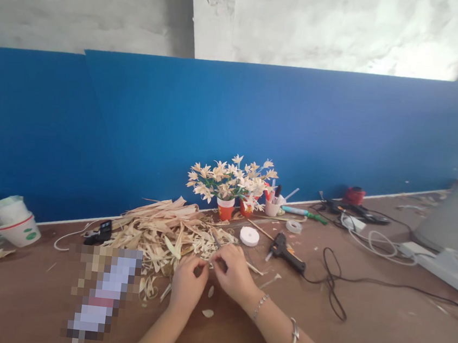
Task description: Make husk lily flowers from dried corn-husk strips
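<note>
Our left hand [189, 281] and right hand [233, 270] pinch narrowly together at lower centre, probably for fine control; we cannot tell what they grip. Husks [162, 218] lie centre-left, likely for easy reach.

Layout, Head View

The left hand [189, 283] and right hand [234, 273], fingers curled, sit close together beside piled dried strips [162, 224]. A glue gun [287, 253] lies right of a white disc [248, 240]. Potted flowers [233, 184] stand behind.
</note>
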Tool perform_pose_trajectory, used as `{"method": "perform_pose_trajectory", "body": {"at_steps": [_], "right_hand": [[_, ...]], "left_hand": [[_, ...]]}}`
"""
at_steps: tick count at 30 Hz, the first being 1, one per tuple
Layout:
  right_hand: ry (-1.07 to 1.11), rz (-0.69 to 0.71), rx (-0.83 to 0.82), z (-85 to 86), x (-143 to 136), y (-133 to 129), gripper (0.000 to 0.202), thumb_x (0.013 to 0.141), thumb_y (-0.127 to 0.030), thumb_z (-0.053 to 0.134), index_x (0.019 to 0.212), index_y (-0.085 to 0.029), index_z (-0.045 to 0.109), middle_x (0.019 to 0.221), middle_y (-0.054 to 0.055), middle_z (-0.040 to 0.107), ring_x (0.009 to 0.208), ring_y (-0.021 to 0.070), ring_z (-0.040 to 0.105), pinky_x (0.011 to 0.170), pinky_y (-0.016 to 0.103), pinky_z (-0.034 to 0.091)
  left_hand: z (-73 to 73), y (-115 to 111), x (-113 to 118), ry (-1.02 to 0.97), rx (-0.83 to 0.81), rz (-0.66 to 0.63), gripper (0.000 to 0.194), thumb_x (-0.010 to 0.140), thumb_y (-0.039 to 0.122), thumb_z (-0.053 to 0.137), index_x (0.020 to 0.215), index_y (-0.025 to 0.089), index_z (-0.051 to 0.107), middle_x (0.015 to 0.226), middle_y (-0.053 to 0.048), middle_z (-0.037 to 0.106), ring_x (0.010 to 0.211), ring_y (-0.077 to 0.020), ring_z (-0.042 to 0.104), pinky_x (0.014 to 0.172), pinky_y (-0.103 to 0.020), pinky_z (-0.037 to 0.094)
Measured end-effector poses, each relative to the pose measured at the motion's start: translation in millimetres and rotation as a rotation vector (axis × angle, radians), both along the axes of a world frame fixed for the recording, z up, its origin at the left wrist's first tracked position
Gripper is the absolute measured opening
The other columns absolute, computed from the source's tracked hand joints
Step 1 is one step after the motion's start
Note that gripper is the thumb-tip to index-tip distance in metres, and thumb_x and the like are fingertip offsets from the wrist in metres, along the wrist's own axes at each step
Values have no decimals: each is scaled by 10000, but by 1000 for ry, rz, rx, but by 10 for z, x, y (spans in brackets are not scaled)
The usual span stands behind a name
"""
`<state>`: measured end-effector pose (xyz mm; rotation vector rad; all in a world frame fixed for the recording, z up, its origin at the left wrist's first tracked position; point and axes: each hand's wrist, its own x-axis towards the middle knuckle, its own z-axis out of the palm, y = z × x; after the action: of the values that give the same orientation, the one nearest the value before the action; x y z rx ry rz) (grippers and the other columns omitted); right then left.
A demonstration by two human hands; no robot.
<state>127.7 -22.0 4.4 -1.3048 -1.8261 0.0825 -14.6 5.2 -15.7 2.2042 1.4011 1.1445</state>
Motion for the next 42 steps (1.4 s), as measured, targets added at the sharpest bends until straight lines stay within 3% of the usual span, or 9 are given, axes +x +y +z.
{"method": "perform_pose_trajectory", "body": {"at_steps": [42], "right_hand": [[-24, -37, 31, -19, -4, -1, 106, 748, -87, 536, 766, -189, 554, 738, 12, 596, 744, 174, 522, 711, 303, 340]], "left_hand": [[-17, -5, -2, -14, -26, -43, 138, 752, 183, 524, 674, 186, 638, 698, -29, 620, 743, -202, 558, 694, -310, 427]]}}
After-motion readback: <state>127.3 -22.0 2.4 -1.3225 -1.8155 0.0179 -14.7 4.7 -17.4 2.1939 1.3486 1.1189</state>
